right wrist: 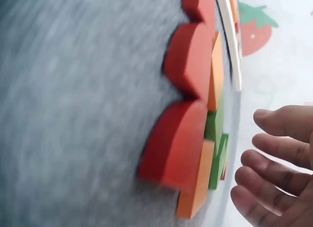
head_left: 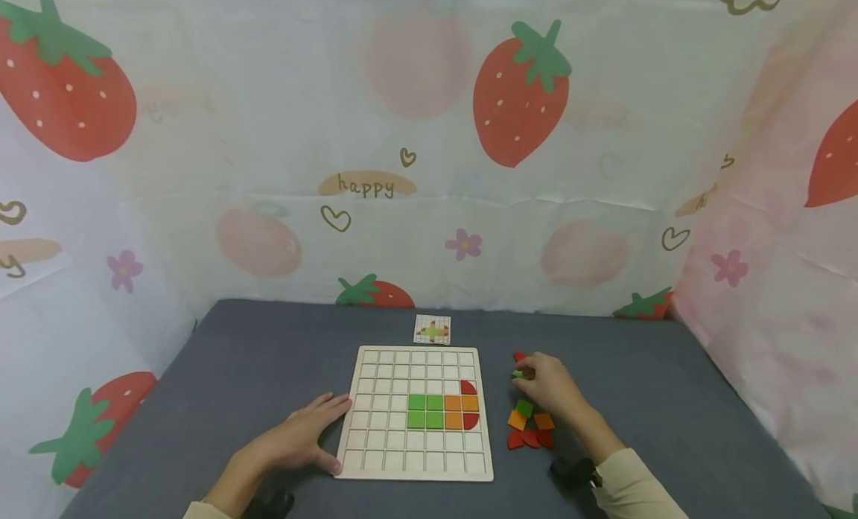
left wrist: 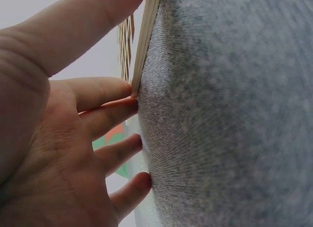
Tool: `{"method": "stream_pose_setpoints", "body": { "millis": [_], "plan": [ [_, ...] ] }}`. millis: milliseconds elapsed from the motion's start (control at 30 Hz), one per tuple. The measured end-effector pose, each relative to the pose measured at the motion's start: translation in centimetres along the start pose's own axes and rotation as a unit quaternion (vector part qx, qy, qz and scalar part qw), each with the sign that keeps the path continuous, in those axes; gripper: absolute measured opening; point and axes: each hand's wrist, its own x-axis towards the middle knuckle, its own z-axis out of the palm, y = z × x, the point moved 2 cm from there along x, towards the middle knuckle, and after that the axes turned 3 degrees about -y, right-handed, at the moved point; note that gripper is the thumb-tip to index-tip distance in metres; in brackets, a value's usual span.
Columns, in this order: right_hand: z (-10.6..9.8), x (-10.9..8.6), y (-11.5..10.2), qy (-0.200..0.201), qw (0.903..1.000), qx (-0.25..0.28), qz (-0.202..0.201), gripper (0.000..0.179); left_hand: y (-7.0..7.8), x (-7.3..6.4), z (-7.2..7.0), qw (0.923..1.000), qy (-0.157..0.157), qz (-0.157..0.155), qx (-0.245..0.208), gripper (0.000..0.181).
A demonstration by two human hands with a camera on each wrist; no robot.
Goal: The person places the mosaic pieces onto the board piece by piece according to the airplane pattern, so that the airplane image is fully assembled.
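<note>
On the table lies a pale wooden grid board (head_left: 382, 459) bearing green squares (head_left: 425, 412), orange squares (head_left: 462, 403) and red quarter-rounds (head_left: 468, 387). My left hand (head_left: 298, 433) rests at its left edge, fingers spread, thumb at the near corner; the left wrist view shows the fingertips beside the board's rim (left wrist: 143, 46). Right of the board, my right hand (head_left: 551, 385) reaches over a green piece (head_left: 517, 374) and a red piece (head_left: 519, 357). In the right wrist view its fingers (right wrist: 259, 168) are loosely bent, with nothing visible between them.
Nearer than the right hand lie loose pieces: a green square (head_left: 524, 408), orange squares (head_left: 517, 420) and several red quarter-rounds (head_left: 531, 438). A small picture card (head_left: 432, 329) lies behind the board. A strawberry-print curtain (head_left: 402, 132) encloses the grey table (head_left: 288, 340).
</note>
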Motion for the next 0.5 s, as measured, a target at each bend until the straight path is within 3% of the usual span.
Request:
{"method": "stream_pose_setpoints", "body": {
  "millis": [167,500],
  "plan": [
    [-0.3,-0.1,0.8,-0.004,0.9996,-0.017,0.022,0.027,-0.1,0.0,0.0,1.0,0.002,0.001,-0.002,0.1],
    [-0.3,0.1,1.3,-0.036,0.9967,-0.052,0.051,0.018,0.0,0.0,0.0,1.0,-0.004,0.001,-0.005,0.101]
  ]
}}
